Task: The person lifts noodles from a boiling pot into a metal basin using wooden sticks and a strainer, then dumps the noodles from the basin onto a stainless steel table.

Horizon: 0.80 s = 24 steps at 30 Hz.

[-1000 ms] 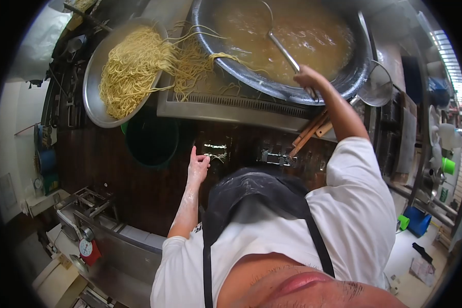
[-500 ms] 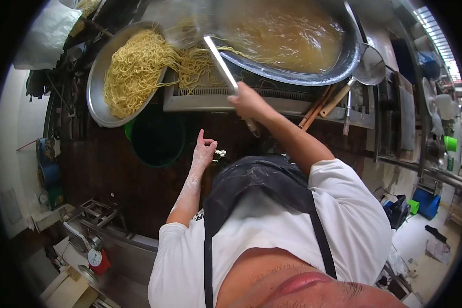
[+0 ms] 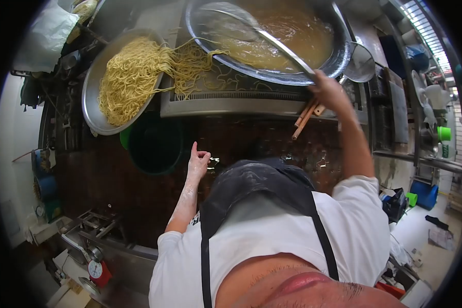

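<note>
My right hand (image 3: 329, 93) is closed round the handle of a long metal strainer (image 3: 282, 46), whose round head, smeared by motion, reaches into the far left of a big metal pot (image 3: 272, 77). Cloudy, moving liquid (image 3: 297, 38) fills the pot. My left hand (image 3: 198, 160), dusted white, hangs low with nothing in it, index finger stretched out and the others curled. To its upper left, a metal bowl (image 3: 91, 97) holds a heap of yellow noodles (image 3: 131, 77). More noodles (image 3: 190, 64) trail from the bowl across the metal ledge (image 3: 231, 107) to the pot's rim.
Wooden handles (image 3: 304, 120) jut over the ledge below the pot. A second strainer (image 3: 361, 62) lies right of the pot. Under the bowl stands a dark green bucket (image 3: 155, 146). A red scale (image 3: 101, 274) is at lower left, and a metal rail (image 3: 416, 163) runs at right.
My right hand has swung right and outward with the strainer. The strainer head has moved from above the noodles on the ledge into the pot. My left hand has dropped slightly.
</note>
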Each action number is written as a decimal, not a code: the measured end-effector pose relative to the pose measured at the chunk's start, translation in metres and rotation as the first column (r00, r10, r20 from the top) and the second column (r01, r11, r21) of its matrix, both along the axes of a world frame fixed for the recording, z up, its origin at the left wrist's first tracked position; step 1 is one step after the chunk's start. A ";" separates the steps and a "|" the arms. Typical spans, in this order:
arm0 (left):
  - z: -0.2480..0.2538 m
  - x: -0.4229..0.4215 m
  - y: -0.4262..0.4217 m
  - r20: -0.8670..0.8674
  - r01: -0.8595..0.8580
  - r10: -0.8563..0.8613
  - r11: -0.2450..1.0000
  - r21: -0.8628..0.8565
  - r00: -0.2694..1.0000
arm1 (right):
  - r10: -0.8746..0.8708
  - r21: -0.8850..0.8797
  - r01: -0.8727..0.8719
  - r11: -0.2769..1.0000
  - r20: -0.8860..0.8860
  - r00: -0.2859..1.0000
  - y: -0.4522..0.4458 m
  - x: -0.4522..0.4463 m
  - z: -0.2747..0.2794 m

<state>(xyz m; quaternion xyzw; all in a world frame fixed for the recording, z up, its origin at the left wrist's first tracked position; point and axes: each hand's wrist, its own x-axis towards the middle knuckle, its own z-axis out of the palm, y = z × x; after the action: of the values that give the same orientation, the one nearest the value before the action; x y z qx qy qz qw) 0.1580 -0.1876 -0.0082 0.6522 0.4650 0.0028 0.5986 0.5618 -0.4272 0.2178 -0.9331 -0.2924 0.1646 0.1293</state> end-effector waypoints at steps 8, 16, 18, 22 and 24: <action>-0.017 0.066 0.018 0.030 0.164 -0.167 0.984 0.064 0.986 | 0.114 -0.482 -0.008 0.876 0.191 0.975 -0.172 0.067 0.119; -0.031 0.108 0.023 0.075 0.048 -0.050 0.999 0.020 0.996 | 0.225 -0.567 -0.123 0.815 0.113 0.968 -0.143 0.097 -0.001; -0.032 0.097 0.014 0.040 0.017 -0.017 1.000 0.006 0.999 | 0.278 -0.481 -0.188 0.856 0.122 0.953 -0.111 0.096 -0.056; -0.023 0.072 -0.005 -0.029 -0.085 0.084 0.996 -0.030 0.996 | 0.206 -0.323 -0.151 0.934 0.144 0.968 -0.011 0.118 -0.138; -0.018 0.058 -0.014 -0.075 -0.135 0.132 0.990 -0.036 0.988 | 0.198 -0.254 -0.150 0.955 0.175 0.965 0.043 0.145 -0.161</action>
<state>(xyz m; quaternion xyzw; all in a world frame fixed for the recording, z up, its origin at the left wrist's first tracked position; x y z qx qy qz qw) 0.2163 -0.2018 -0.0261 0.6067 0.5289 0.0099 0.5933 0.7068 -0.3838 0.0564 -0.9241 -0.3630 0.1155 -0.0288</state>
